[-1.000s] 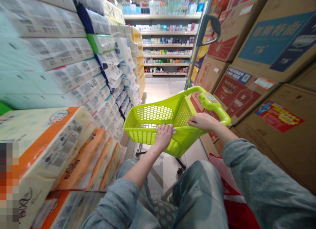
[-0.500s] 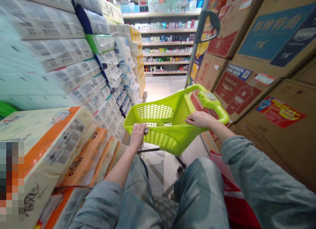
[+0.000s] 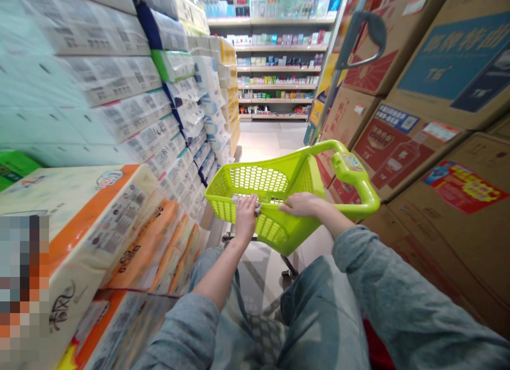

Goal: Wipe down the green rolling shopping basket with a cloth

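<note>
A lime-green shopping cart [image 3: 297, 234] with a perforated basket stands crosswise in front of my knees, its handle to the right. My left hand [image 3: 246, 216] is closed around a small crumpled greyish-white cloth [image 3: 258, 208] and presses it on the basket's near rim. Most of the cloth is hidden under the fingers. Farther right along the same rim lies my right hand [image 3: 302, 204], its fingers curled over the edge. No goods show inside the basket.
Stacked tissue packs [image 3: 131, 216] rise close on my left. On the right, cardboard cartons [image 3: 402, 152] form a wall, with a grey-handled trolley [image 3: 364, 40] leaning before them. Shelves of small goods [image 3: 277, 61] stand at the aisle's far end, beyond pale floor tiles [image 3: 271, 136].
My right hand has slid left along the near rim, away from the cart's handle. My left hand with the cloth has shifted slightly right. The whole view has swung a little left.
</note>
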Available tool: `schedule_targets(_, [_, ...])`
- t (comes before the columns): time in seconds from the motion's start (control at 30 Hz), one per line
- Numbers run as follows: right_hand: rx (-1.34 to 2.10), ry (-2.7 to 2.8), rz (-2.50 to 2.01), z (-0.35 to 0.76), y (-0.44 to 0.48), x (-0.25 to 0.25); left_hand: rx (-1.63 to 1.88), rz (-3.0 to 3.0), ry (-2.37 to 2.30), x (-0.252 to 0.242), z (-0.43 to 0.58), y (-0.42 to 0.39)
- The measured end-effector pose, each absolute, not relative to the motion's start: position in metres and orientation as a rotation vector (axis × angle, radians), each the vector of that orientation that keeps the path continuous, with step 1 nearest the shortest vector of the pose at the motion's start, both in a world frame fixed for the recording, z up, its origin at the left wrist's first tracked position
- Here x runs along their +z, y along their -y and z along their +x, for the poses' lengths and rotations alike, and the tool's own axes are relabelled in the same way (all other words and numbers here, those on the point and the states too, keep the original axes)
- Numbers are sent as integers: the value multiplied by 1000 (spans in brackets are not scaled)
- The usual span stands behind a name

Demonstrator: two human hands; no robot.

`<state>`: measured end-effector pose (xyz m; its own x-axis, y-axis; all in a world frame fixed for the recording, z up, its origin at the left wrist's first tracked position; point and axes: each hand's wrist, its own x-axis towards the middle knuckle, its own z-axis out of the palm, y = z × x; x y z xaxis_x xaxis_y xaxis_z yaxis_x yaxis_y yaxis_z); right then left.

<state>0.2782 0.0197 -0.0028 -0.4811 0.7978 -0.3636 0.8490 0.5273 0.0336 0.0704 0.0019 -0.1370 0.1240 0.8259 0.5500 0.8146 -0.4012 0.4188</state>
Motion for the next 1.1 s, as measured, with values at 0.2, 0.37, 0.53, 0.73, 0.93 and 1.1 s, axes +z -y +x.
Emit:
schedule_targets(0.2, [-495,-2381,1381,269,-29,-12,1318,2257,-1500,-145,65,14])
schedule_targets(0.37, [-495,-2372,1401,270,-26,-11,1540,1998,-1470,-151,74,28])
schedule_targets(0.53, [-477,-2355,1451,267,-21,-4,1655,1683,-1546,-154,89,43])
schedule_targets(0.73, [-322,-2489,1528,268,-13,-4,1574,1892,-1356,-126,119,60])
schedule_targets(0.93, [139,-2989,1704,278,8,-5,1530,2070,-1423,-98,145,32])
schedule_targets(1.1, [641,-3012,1825,292,30,1,1362,2305,-1439,-111,142,17])
